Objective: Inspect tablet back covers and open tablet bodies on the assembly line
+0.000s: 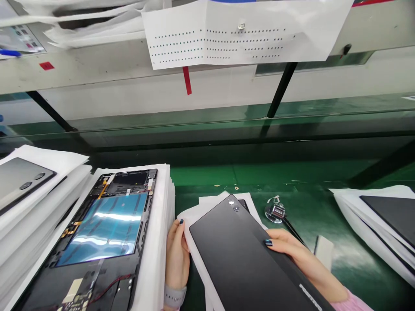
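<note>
My right hand (293, 250) grips the right edge of a dark grey tablet back cover (240, 255), thumb on top. The cover lies tilted, with two round camera spots at its upper corner. Part of another dark piece shows under its right edge. My left hand (177, 255), wearing a grey wristband, pinches the edge of a white sheet (193, 222) below the cover. Left of that hand, an opened tablet (103, 229) with a shiny blue battery area and exposed ribbon cables rests on a tall stack of white sheets (162, 242).
A metal tally counter (275, 211) and a small white block (323, 251) lie on the green table (363, 242). More covers sit among paper stacks at the far left (42, 207) and right (353, 207). A shelf (106, 65) with a hanging printed sheet (246, 43) spans the top.
</note>
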Available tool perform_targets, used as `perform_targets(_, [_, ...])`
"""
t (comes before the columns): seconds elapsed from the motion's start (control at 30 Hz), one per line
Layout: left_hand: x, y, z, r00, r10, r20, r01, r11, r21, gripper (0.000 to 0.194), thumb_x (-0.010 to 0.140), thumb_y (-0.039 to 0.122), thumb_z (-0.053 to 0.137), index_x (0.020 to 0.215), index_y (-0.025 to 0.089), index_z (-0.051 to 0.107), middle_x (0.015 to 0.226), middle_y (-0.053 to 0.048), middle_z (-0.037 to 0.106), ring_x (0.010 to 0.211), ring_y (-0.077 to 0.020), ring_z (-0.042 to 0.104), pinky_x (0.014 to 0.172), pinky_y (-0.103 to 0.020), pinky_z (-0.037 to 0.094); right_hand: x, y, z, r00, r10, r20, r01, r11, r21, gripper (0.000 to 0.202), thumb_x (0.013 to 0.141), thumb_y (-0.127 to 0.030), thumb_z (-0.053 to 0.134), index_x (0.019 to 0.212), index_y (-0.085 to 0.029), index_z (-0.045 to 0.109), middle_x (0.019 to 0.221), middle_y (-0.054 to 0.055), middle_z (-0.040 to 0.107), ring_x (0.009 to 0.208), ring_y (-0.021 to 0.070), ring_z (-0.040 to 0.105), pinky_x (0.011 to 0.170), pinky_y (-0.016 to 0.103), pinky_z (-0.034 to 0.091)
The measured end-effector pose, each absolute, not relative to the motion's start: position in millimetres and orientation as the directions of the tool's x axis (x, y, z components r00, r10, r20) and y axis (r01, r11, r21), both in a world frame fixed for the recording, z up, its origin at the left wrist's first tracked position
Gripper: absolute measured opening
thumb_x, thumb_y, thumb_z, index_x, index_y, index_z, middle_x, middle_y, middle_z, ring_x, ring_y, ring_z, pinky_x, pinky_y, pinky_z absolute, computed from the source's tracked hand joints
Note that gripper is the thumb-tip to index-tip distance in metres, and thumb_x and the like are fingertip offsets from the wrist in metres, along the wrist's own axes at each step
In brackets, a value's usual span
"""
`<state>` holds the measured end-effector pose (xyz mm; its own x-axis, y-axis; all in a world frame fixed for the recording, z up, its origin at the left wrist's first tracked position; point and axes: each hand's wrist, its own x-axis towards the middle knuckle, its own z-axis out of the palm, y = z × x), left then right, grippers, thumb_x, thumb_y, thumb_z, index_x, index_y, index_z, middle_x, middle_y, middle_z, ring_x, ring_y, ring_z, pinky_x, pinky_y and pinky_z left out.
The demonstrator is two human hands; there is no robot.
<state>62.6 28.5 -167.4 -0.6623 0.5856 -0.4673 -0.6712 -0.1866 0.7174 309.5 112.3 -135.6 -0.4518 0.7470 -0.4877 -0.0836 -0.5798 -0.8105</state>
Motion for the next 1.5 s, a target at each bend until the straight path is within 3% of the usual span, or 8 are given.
perform_targets(0.17, [66,25,-167,-0.551,0.709,-0.441,-0.743,-0.175,0.646,0.02,0.087,0.034,0.07,0.104,0.025,0.076,0.11,-0.003,0.078,0.119,-0.0248,0.064,0.112,-0.038,0.043,309,116,-145,-0.501,0.7,-0.509,-0.146,-0.649,-0.747,0.03,0.06,-0.038,0.093,0.082,-0.02,0.081,0.078,0.005,0.08,0.068,0.0206,0.072,0.064,0.029,0.054])
perform_targets(0.43, [74,15,-172,-0.086,0.826,-0.557,-0.852,0.228,0.471,0.036,0.078,0.049,0.074,0.1,0.021,0.081,0.113,-0.006,0.079,0.135,-0.0355,0.053,0.12,-0.045,0.033,302,121,-157,-0.437,0.757,-0.486,-0.175,-0.602,-0.779,0.029,0.057,-0.038,0.094,0.074,-0.02,0.08,0.075,0.003,0.078,0.066,0.0209,0.069,0.062,0.029,0.053])
perform_targets(0.6, [75,18,-164,-0.238,0.78,-0.578,-0.815,0.163,0.556,0.025,0.087,0.032,0.069,0.104,0.017,0.079,0.117,-0.005,0.078,0.135,-0.0302,0.054,0.119,-0.04,0.036,297,121,-150,-0.481,0.755,-0.445,-0.175,-0.58,-0.795,0.027,0.058,-0.039,0.095,0.072,-0.02,0.081,0.072,0.003,0.077,0.066,0.0193,0.068,0.063,0.028,0.052])
perform_targets(0.87, [73,16,-167,-0.251,0.795,-0.553,-0.808,0.142,0.571,0.034,0.085,0.035,0.072,0.111,0.015,0.076,0.116,-0.006,0.078,0.129,-0.0312,0.059,0.115,-0.04,0.041,290,121,-140,-0.605,0.744,-0.285,-0.161,-0.464,-0.871,0.019,0.073,-0.039,0.085,0.077,-0.021,0.083,0.1,0.006,0.077,0.086,0.023,0.069,0.079,0.031,0.053])
perform_targets(1.03, [73,15,-170,-0.239,0.804,-0.544,-0.759,0.194,0.621,0.032,0.077,0.037,0.079,0.101,0.016,0.079,0.103,-0.006,0.081,0.127,-0.0335,0.06,0.114,-0.042,0.042,290,122,-142,-0.533,0.762,-0.368,-0.167,-0.521,-0.837,0.024,0.065,-0.039,0.091,0.068,-0.019,0.079,0.076,0.003,0.076,0.067,0.0187,0.067,0.065,0.028,0.052])
perform_targets(1.23, [74,18,-160,-0.138,0.792,-0.594,-0.793,0.271,0.545,0.034,0.09,0.041,0.063,0.106,0.014,0.076,0.101,-0.009,0.081,0.119,-0.033,0.066,0.106,-0.043,0.05,288,121,-154,-0.519,0.745,-0.42,-0.181,-0.575,-0.798,0.029,0.065,-0.045,0.091,0.073,-0.02,0.079,0.07,0.002,0.077,0.065,0.0188,0.068,0.064,0.027,0.052])
perform_targets(1.4, [71,18,-155,-0.163,0.772,-0.615,-0.778,0.283,0.561,0.017,0.074,0.026,0.08,0.087,0.017,0.076,0.081,-0.004,0.079,0.102,-0.0326,0.073,0.093,-0.04,0.058,287,118,-154,-0.513,0.754,-0.411,-0.208,-0.574,-0.792,0.027,0.073,-0.047,0.084,0.08,-0.021,0.077,0.089,0.004,0.08,0.092,0.0245,0.072,0.088,0.033,0.052])
perform_targets(1.5, [67,17,-153,-0.169,0.754,-0.635,-0.787,0.284,0.547,0.014,0.068,0.022,0.082,0.077,0.017,0.073,0.072,-0.001,0.077,0.093,-0.0311,0.075,0.087,-0.038,0.06,288,117,-153,-0.536,0.752,-0.383,-0.213,-0.56,-0.801,0.03,0.07,-0.049,0.085,0.079,-0.022,0.076,0.087,0.004,0.079,0.093,0.0256,0.071,0.087,0.035,0.053])
